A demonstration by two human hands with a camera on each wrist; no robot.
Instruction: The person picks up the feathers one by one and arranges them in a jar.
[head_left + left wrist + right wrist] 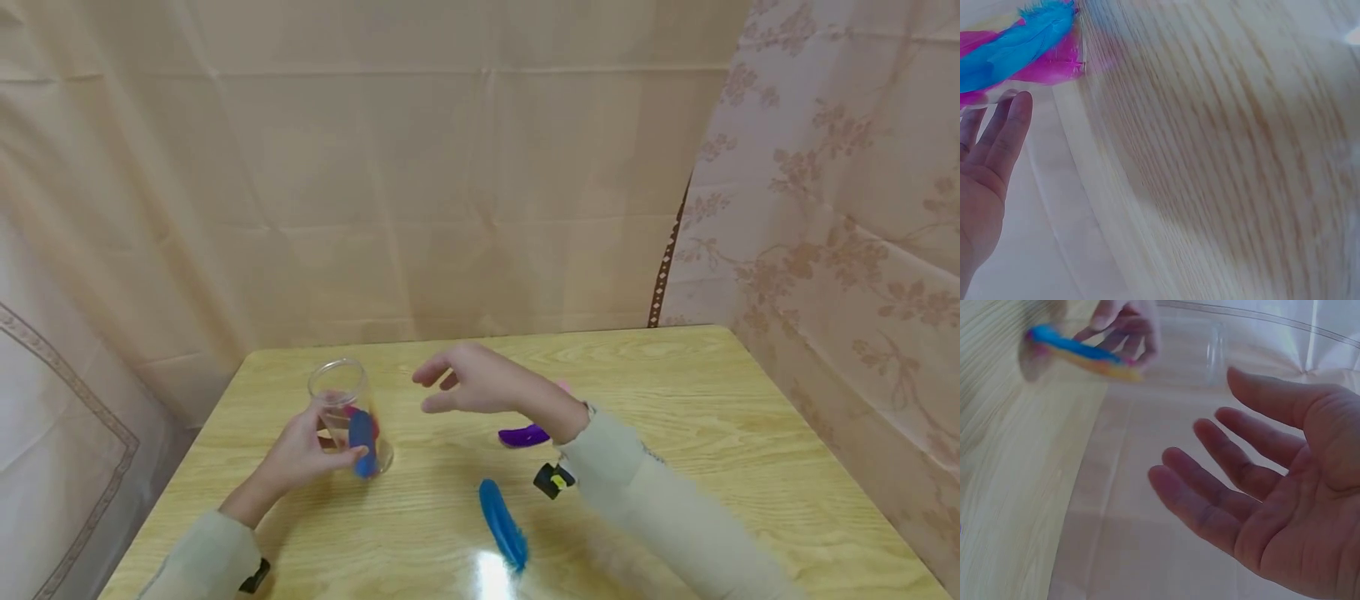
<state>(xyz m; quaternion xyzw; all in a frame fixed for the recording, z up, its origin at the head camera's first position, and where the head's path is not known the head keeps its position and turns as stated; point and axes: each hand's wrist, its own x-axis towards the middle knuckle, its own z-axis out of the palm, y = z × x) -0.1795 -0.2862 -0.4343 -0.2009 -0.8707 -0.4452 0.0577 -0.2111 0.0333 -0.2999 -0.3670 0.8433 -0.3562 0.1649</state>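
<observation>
A tall clear glass (385, 457) stands tilted slightly at the left of the table, its rim toward upper left. My left hand (303, 450) grips its side, with the thumb across the front. Inside the glass lie a blue feather (1013, 50), a magenta feather (1054, 67) and a yellow feather (1113, 370), close to its base. My right hand (480, 383) hovers over the table to the right of the glass, holding nothing. Its fingers are spread and relaxed in the right wrist view, with the palm (1310, 531) showing.
Below the right hand, a purple feather (522, 436) lies on the wooden table (637, 375). Another blue feather (502, 525) lies nearer the front edge. A bit of pink (562, 386) shows behind the right wrist. Beige curtains (450, 167) hang behind the table.
</observation>
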